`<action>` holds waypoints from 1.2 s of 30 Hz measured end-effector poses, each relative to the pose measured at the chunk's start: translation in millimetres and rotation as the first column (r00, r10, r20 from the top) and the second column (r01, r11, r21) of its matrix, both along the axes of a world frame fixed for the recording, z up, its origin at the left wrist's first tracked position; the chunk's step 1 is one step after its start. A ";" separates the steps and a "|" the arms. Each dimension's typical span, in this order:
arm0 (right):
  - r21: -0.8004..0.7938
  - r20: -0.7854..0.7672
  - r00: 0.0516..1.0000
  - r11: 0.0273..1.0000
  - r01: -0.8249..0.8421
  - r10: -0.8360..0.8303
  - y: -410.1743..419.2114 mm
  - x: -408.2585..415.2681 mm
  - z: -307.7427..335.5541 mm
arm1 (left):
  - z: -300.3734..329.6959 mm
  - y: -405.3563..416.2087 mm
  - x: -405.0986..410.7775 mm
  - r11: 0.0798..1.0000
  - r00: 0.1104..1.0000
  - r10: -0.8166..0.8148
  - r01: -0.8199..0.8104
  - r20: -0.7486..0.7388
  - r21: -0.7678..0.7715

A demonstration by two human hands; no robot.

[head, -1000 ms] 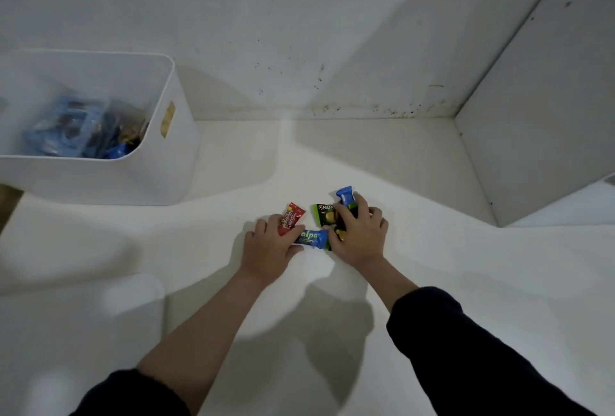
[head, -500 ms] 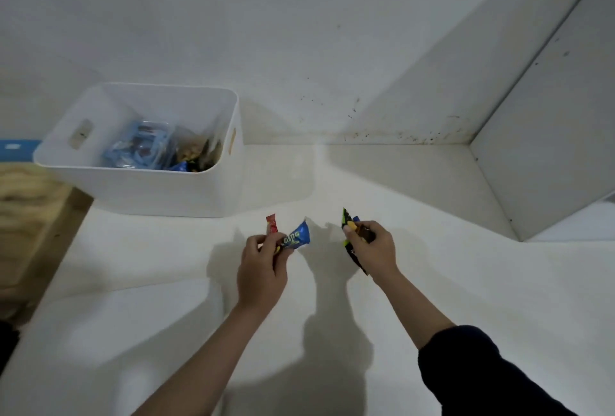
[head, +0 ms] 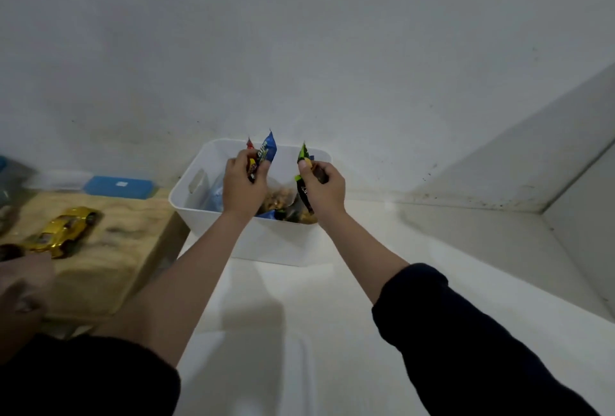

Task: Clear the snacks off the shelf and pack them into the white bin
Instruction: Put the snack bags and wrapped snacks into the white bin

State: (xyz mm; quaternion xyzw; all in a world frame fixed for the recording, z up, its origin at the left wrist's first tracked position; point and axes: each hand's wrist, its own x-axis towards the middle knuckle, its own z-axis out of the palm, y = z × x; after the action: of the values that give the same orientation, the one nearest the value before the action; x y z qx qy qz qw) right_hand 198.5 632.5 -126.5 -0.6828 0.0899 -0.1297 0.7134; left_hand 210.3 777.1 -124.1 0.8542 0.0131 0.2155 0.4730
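The snacks are hovering right over the white bin (head: 266, 242), which is sitting at the shelf's (head: 432, 282) left edge against the back wall; the left hand (head: 241, 184) is pinching a blue wrapper (head: 268, 151) and a red wrapper (head: 250, 162) together, and the right hand (head: 321, 187) is clutching a green-and-black packet (head: 303, 189), both fists held above the open mouth so the packs will likely drop in among the bags already inside; half a second ago those hands were lifting the wrappers over the middle of the shelf, well short of the bin; beside the shelf, a gold toy car (head: 65, 227) is lying on a wooden surface (head: 109, 249).
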 end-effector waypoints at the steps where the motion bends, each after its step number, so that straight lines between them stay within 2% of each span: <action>1: -0.059 0.007 1.000 0.998 0.021 -0.021 5.6 5.7 -5.9 | -6.0 5.6 8.2 0.999 0.999 -0.034 0.033 -0.018 -0.015; 3: -0.215 0.013 0.998 0.975 0.055 -0.053 12.7 15.2 -20.7 | -17.9 12.8 18.4 0.993 0.992 -0.111 0.108 -0.060 -0.049; 6: -0.363 0.088 0.994 0.928 0.087 -0.059 20.6 17.9 -35.7 | -28.3 15.9 23.2 0.951 0.950 -0.270 0.238 -0.155 -0.198; 9: -0.388 0.255 0.963 0.903 0.184 -0.087 22.8 13.8 -39.5 | -32.7 20.4 29.1 0.923 0.939 -0.318 0.275 -0.131 -0.268; 12: -0.308 0.273 0.953 0.926 0.217 -0.132 22.5 6.0 -36.8 | -28.7 19.2 22.7 0.906 0.942 -0.317 0.265 -0.114 -0.331; 15: -0.291 0.253 0.957 0.932 0.217 -0.144 23.0 -4.3 -35.2 | -25.4 16.3 4.2 0.960 0.977 -0.211 0.200 -0.039 -0.195; 19: -0.361 0.290 0.937 0.884 0.296 -0.196 21.7 -50.6 -51.8 | -56.3 26.0 -42.3 0.995 0.965 -0.041 0.015 0.259 0.101; 21: -0.439 0.241 0.945 0.843 0.311 -0.223 24.2 -87.0 -77.4 | -85.3 34.6 -79.6 0.987 0.971 0.039 -0.074 0.235 0.142; 24: -0.538 -0.053 0.980 0.832 0.132 -0.190 31.4 -145.4 -120.9 | -131.1 54.3 -140.0 0.963 0.982 0.189 -0.183 -0.012 0.198; 26: -0.602 -0.322 0.926 0.798 -0.037 -0.200 35.9 -179.6 -143.1 | -154.9 68.6 -175.5 0.922 0.913 0.342 -0.280 -0.224 0.268; 29: -0.616 -0.574 0.771 0.766 -0.183 -0.277 41.0 -219.4 -159.9 | -175.5 88.1 -221.4 0.839 0.705 0.537 -0.390 -0.464 0.379; 32: -0.621 -0.657 0.682 0.744 -0.246 -0.321 46.6 -248.3 -169.6 | -178.9 104.1 -255.4 0.790 0.511 0.612 -0.435 -0.604 0.432; 36: -0.650 -0.670 0.672 0.685 -0.328 -0.315 54.9 -261.7 -172.6 | -176.4 110.7 -276.5 0.724 0.381 0.666 -0.538 -0.641 0.432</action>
State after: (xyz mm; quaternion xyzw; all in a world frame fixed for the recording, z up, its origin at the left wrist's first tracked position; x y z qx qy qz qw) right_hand -63.1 687.4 -299.1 -0.8983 0.3090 0.1368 0.2810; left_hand -66.2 887.8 -300.5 0.8289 0.5041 -0.0081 0.2423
